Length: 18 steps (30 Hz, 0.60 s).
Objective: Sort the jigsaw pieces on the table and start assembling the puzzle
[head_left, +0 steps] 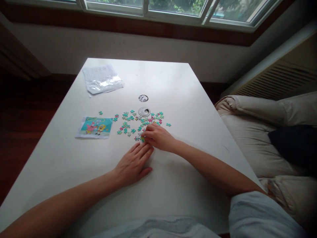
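Observation:
Small jigsaw puzzle pieces (125,125), mostly green with some pink and yellow, lie loosely spread over the middle of the white table (173,86). My right hand (158,136) is at the near edge of this spread, its fingers curled and pinched on a puzzle piece mostly hidden by the fingertips. A few pieces sit joined or close together just under it; I cannot tell which. Flat on the tabletop, my left hand (135,162) has its fingers stretched out, their tips touching or close beside the right hand and the nearest pieces.
Left of the pieces lies a printed cartoon picture (96,127). A clear plastic bag with paper (102,79) rests at the far left. A round hole (143,98) and a round cover (144,111) are mid-table. A beige sofa (247,132) stands to the right.

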Each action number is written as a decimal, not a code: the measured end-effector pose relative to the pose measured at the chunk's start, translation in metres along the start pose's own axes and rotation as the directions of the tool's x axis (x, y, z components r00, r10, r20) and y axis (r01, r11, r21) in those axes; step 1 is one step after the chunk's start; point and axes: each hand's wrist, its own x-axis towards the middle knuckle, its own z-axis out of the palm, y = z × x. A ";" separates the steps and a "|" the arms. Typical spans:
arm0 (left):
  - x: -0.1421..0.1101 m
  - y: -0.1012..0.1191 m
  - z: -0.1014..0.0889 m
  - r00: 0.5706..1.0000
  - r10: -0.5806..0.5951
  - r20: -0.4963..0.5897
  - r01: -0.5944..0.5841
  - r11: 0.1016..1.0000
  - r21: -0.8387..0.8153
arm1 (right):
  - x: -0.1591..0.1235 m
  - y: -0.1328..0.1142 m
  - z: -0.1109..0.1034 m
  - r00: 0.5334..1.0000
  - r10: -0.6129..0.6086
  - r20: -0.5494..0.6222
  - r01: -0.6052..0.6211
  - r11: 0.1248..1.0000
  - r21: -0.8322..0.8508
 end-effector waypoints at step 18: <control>-0.004 -0.001 -0.003 0.997 0.042 0.059 -0.038 0.997 -0.074 | 0.003 0.003 0.000 0.996 0.038 0.083 -0.038 0.999 0.008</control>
